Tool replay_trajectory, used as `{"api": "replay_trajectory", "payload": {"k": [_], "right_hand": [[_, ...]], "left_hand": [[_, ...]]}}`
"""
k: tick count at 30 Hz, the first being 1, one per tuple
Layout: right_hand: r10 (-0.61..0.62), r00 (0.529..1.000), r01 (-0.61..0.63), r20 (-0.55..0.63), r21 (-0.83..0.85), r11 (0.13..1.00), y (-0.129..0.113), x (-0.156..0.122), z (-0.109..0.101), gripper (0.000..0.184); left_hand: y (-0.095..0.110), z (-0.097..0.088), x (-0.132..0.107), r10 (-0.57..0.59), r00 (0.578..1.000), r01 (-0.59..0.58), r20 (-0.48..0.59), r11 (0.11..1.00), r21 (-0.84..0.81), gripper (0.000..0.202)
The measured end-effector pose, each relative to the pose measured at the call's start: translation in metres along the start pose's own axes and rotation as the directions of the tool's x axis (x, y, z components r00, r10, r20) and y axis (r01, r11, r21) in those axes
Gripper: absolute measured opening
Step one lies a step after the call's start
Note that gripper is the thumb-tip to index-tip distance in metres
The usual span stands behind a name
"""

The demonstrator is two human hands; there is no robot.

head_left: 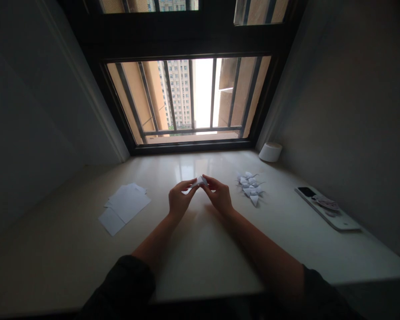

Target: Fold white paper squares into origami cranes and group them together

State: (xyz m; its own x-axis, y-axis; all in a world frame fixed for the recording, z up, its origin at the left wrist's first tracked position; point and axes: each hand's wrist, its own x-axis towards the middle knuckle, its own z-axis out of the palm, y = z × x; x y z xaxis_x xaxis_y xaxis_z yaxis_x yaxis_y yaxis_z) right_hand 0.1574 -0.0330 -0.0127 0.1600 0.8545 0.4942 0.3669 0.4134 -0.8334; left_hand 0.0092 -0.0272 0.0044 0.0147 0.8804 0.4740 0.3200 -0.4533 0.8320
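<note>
A small folded piece of white paper (199,181) is pinched between both hands above the middle of a pale windowsill counter (193,249). My left hand (180,198) grips its left side with closed fingertips. My right hand (220,194) grips its right side the same way. To the right lies a pile of several small folded white paper shapes (250,186). On the left lies a loose stack of flat white paper sheets (125,206).
A white round container (270,152) stands at the back right by the barred window (190,100). A white tray (330,209) with a dark phone and small items lies along the right wall. Walls close in on both sides.
</note>
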Motion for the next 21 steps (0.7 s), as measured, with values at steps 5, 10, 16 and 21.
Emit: {"api": "replay_trajectory", "payload": {"k": [5,10,16,21], "right_hand": [[0.001,1.000,-0.001,0.006,-0.011,1.000,-0.0011,-0.0007,-0.0005,0.032],[0.011,1.000,-0.011,0.010,0.009,1.000,-0.0016,-0.0010,-0.0006,0.031],[0.072,0.997,-0.070,-0.020,0.069,0.995,0.0005,0.0010,0.0000,0.034],[0.118,0.993,-0.114,-0.014,0.141,0.983,0.0066,0.0025,0.0023,0.037]], "left_hand": [[-0.0011,0.0019,-0.0015,-0.072,0.997,0.071,-0.020,0.996,-0.055,0.030],[-0.0031,0.0025,-0.0024,-0.094,0.996,0.093,-0.012,0.993,-0.069,0.032],[-0.0006,0.0004,-0.0039,0.017,1.000,-0.018,0.026,0.998,0.055,0.030],[0.0037,-0.0016,-0.0056,0.125,0.990,-0.134,0.061,0.973,0.187,0.028]]}}
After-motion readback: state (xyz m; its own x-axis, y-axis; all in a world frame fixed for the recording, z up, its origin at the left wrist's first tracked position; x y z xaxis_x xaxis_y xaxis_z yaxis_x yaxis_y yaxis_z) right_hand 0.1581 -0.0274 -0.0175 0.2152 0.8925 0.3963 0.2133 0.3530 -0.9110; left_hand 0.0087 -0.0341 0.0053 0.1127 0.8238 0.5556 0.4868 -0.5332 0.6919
